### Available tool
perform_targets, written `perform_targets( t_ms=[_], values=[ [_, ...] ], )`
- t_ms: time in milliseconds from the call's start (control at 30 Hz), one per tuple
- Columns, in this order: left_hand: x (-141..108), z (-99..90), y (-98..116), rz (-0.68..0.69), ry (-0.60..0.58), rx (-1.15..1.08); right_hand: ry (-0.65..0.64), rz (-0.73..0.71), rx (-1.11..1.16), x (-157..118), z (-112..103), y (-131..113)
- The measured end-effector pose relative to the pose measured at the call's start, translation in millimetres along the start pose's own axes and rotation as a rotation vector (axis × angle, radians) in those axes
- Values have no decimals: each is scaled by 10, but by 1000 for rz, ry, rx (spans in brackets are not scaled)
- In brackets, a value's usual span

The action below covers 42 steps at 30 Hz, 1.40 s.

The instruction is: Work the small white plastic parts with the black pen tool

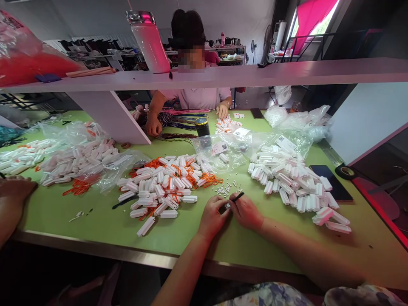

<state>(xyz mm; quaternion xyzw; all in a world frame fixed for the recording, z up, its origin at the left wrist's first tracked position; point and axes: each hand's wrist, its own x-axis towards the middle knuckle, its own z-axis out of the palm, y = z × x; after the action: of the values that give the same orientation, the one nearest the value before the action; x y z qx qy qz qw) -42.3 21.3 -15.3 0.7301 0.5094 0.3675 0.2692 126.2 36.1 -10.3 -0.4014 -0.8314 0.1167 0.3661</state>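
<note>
Green tabletop [95, 221] crowded: white clip pile with orange bands [165, 182] left of hands, second white pile [296, 182] right, tiny white bits [228, 189] just ahead, black phone [333, 182] far right, plastic bags [229, 146] behind. Another person's hand [14, 191] rests at left edge. Bare strip along near edge stays free. Left hand [212, 219] and right hand [245, 211] meet at centre, resting on tabletop, fingers pinched narrow on a small black piece [228, 205]; right also holds a thin black stick [237, 197].

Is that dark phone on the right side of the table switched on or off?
Off, as far as it shows: the phone lies flat on the green table with a dark, blank screen.
</note>
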Motion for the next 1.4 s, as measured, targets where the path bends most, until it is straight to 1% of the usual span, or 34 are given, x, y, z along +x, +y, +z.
perform_targets(
  t_ms=[100,200,367,467,700,933,1167,1400],
  values=[
    [2,0,-1,8,0,4,-25,-28,-37,26,24,-6],
    [2,2,3,11,0,3,-22,-17,-31,19,28,-6],
    [0,1,13,4,6,-10,40,94,156,-32,-27,-4],
    [-1,4,7,5,7,-8,58,107,205,-37,-44,-5],
    [0,10,5,6,7,-11,31,94,188,-39,-27,-5],
    [-1,-6,24,3,-1,-10,13,22,58,-31,15,3],
    [5,5,22,1,1,-9,42,81,172,-59,-20,16],
    [6,4,6,-3,0,-6,7,80,140,-66,-16,13]
  ],
)
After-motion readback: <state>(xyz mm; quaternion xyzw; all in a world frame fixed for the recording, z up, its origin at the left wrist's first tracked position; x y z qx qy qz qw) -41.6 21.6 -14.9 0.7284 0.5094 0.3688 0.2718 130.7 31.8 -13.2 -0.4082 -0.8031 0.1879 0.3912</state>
